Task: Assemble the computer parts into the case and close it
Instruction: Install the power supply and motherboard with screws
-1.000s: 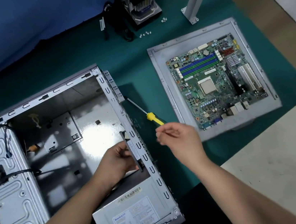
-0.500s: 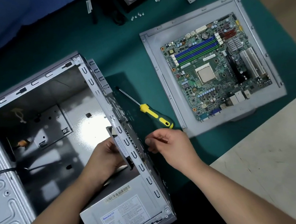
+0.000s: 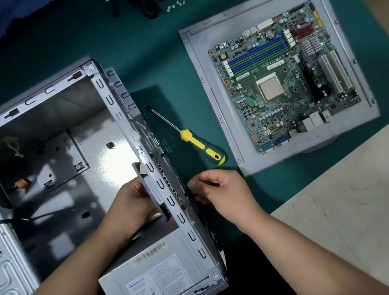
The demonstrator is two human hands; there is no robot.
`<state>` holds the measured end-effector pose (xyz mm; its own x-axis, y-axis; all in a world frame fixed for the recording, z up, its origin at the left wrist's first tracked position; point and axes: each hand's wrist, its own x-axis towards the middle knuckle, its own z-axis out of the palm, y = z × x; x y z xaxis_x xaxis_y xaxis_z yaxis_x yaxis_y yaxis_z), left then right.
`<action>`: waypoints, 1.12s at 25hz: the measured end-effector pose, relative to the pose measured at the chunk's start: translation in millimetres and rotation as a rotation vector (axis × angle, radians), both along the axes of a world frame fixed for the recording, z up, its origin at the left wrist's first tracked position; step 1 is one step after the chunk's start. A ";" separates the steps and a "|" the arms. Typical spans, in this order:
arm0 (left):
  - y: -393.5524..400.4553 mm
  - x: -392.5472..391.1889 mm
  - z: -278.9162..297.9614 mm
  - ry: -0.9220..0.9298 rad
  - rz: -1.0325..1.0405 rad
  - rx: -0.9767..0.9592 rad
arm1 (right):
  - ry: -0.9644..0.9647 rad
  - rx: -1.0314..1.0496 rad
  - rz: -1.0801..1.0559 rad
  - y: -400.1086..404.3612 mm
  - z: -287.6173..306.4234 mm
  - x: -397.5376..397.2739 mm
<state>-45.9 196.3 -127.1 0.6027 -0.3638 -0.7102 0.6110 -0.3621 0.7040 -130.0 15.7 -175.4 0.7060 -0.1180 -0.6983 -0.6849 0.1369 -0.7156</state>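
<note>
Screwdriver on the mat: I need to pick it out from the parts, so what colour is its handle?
The screwdriver has a yellow handle with black grip sections, clearest in the head view.

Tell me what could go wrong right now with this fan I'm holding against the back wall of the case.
1. The left hand alone holds the fan inside the case; if it slips, the holes may misalign.
2. The right hand seems to pinch something small at the rear panel, possibly a screw; it could drop inside.
3. The screwdriver lies apart on the mat, so reaching for it means letting go.
</note>
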 end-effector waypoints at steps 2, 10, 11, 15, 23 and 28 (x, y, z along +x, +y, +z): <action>0.3 -0.2 0.5 -0.009 -0.013 -0.003 | 0.024 0.006 0.019 0.6 -0.5 -0.8; -0.5 -1.8 1.2 0.032 0.041 -0.022 | 0.043 0.086 0.004 3.4 -1.8 -1.1; -0.6 -2.2 1.1 0.031 0.051 -0.022 | 0.051 0.097 0.007 2.9 -1.7 0.1; -2.2 -2.6 0.9 0.011 0.050 -0.019 | 0.111 0.160 0.023 -1.4 0.3 6.9; 1.0 -4.1 -2.3 0.041 0.034 -0.101 | 0.249 0.246 -0.019 -4.0 0.9 14.9; 2.9 -4.7 -4.4 0.063 0.049 -0.145 | 0.178 0.247 -0.068 2.1 -1.8 7.1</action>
<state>-50.6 199.1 -131.5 0.5782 -0.4370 -0.6890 0.6698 -0.2280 0.7067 -123.0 17.7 -177.2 0.5666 0.0279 -0.8235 -0.7795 0.3421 -0.5247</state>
